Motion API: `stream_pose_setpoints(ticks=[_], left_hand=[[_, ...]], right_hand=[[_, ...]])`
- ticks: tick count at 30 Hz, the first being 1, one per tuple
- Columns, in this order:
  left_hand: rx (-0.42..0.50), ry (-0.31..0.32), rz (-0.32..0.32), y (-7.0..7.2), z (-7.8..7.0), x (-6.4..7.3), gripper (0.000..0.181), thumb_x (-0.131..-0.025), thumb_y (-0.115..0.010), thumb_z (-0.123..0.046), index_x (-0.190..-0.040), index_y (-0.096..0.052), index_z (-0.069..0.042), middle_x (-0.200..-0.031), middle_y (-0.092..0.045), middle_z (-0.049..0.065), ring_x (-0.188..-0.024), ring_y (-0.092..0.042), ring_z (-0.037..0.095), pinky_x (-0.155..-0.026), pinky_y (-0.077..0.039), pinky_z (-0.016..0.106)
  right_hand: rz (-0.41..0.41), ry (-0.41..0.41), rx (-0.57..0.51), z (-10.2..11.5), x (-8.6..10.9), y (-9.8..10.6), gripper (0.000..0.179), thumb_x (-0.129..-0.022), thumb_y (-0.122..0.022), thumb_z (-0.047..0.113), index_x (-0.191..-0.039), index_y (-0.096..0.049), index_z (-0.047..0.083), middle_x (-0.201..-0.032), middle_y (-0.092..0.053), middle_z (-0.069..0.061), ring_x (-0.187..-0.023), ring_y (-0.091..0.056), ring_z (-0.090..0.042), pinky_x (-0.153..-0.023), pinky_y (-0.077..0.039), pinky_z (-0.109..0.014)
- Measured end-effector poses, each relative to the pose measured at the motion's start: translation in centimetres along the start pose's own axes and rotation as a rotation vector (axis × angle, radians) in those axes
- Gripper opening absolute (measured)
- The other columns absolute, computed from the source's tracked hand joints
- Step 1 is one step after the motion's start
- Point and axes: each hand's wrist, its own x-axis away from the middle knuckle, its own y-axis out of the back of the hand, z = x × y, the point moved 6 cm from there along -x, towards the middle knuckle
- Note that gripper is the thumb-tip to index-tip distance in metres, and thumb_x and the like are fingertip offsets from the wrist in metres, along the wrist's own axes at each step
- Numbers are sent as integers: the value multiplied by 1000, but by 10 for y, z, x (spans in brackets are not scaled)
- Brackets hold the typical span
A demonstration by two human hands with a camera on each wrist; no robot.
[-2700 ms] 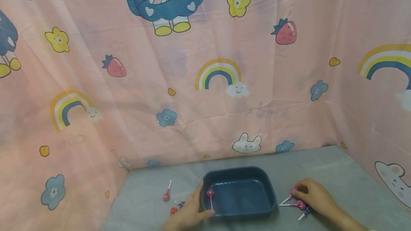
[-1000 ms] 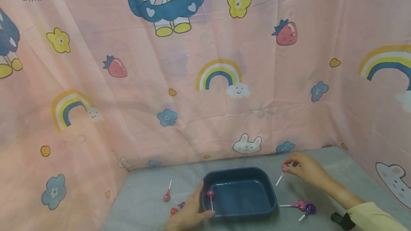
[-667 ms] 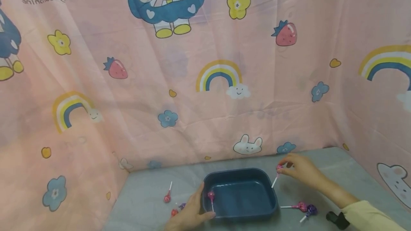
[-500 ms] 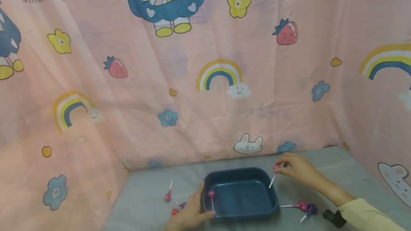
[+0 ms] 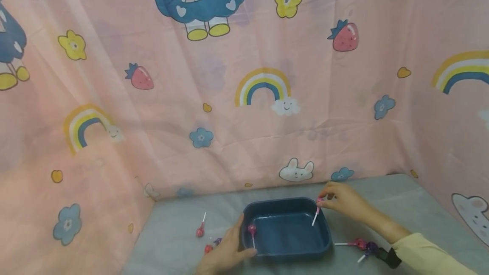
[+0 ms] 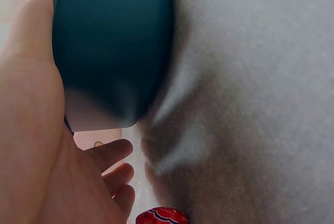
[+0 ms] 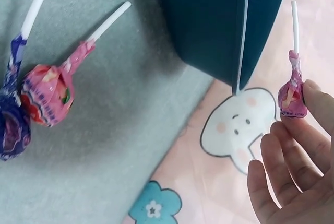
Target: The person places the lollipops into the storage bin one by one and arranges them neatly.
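A pink-wrapped lollipop (image 5: 318,209) hangs stick-down over the right end of the dark blue box (image 5: 286,253). My right hand (image 5: 341,200) pinches its candy head between thumb and fingertips; the other fingers are spread in the right wrist view. My left hand (image 5: 225,249) rests against the box's left end, thumb along the near rim and fingers up the side. Inside the box, another pink lollipop (image 5: 252,229) leans near the left wall. Seen from the left wrist, three loose fingers (image 6: 112,156) lie below the box wall (image 6: 112,41).
Right of the box lie a pink lollipop (image 5: 359,244) and a purple one (image 5: 370,248), heads together. On the left are a red-pink lollipop (image 5: 200,232), a red one (image 5: 208,248) and a purple one (image 5: 217,241), partly behind my hand. A patterned pink cloth (image 5: 172,160) backs the grey table (image 5: 179,215).
My right hand has picked up a pink lollipop from the group on the right, lifted it and carried it left over the box's right end. The left hand stays at the box.
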Motion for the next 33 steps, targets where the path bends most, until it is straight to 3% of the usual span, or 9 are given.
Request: stream_pose_setpoints(ticks=[9,23,33], left_hand=[[5,-12,0,0,-2,-1,104,-80,-59,-64,-152,6,-26,-152,-27,21,-140,-30,35,-107,-35,57],[-2,-10,6,3,-5,2,105,-80,-57,-66,-152,7,-24,-150,-28,23,-138,-32,36,-105,-36,58],[12,-14,12,2,-5,2,105,-80,-58,-64,-152,8,-24,-151,-25,24,-138,-30,39,-105,-36,60]], right_hand=[[49,-20,4,7,-6,-11,18,-78,-73,37,-88,-73,22,-82,-60,9,-78,-57,-10,-63,-42,-19],[70,41,-41,29,-15,-27,26,-78,-71,44,-90,-74,21,-79,-56,9,-68,-46,-1,-58,-37,-16],[70,57,-44,40,-22,-33,16,-80,-73,34,-90,-74,22,-82,-59,11,-73,-50,-1,-64,-42,-18]])
